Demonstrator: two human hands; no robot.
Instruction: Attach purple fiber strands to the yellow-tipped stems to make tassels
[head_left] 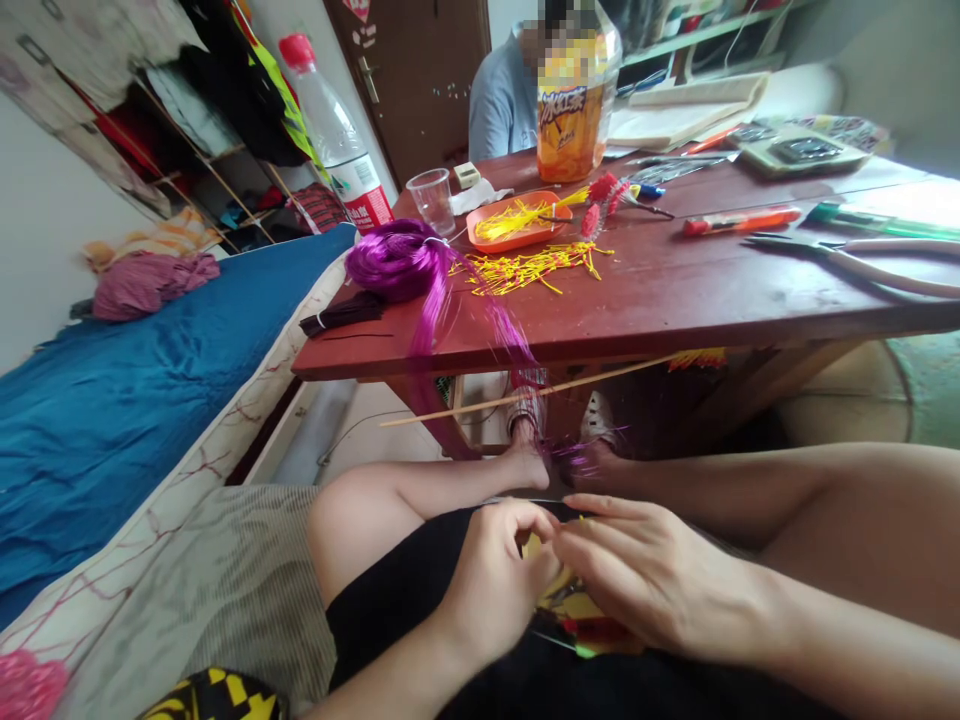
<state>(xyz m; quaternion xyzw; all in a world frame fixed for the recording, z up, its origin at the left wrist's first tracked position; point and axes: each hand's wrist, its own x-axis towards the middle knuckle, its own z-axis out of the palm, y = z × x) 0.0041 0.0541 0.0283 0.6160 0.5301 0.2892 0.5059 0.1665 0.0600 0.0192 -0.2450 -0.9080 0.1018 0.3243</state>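
Yellow, half-hidden material (579, 606) lying on black cloth (397, 590).
Left hand (499, 575) and right hand (667, 575) are curling fingers nearly closed; grasp unclear.

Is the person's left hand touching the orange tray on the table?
Apart: the head view shows the left hand above the lap, with the table's near edge between it and the orange tray.

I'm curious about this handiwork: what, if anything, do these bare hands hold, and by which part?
It cannot be told: the bare left hand and bare right hand meet, their fingers hiding any hold.
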